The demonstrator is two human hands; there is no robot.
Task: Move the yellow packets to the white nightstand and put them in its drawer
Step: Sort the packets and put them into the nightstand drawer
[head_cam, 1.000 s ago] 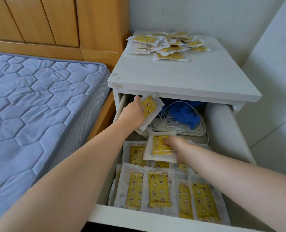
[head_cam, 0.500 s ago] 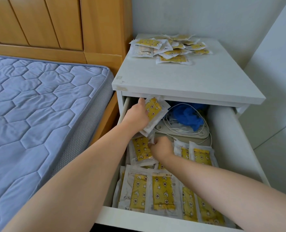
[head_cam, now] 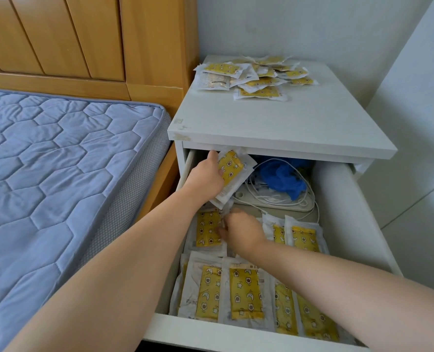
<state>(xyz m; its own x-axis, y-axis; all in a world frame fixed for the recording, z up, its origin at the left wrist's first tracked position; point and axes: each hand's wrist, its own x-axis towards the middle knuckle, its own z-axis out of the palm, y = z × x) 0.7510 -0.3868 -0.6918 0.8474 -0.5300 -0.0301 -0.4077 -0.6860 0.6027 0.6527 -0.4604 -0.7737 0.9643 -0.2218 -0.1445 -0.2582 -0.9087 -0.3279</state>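
Now, hands (head_cam: 205, 177) (head_cam: 242, 231) on packets (head_cam: 232, 170) in drawer (head_cam: 338, 212)

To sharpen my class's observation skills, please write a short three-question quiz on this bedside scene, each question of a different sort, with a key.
1. True or false: the white nightstand has its drawer pulled open.
2. The left hand holds: A) blue cloth; B) yellow packets; C) a white cable.
3. Fill in: a loose pile of packets lies on the nightstand's ____.
Key: 1 true; 2 B; 3 top.
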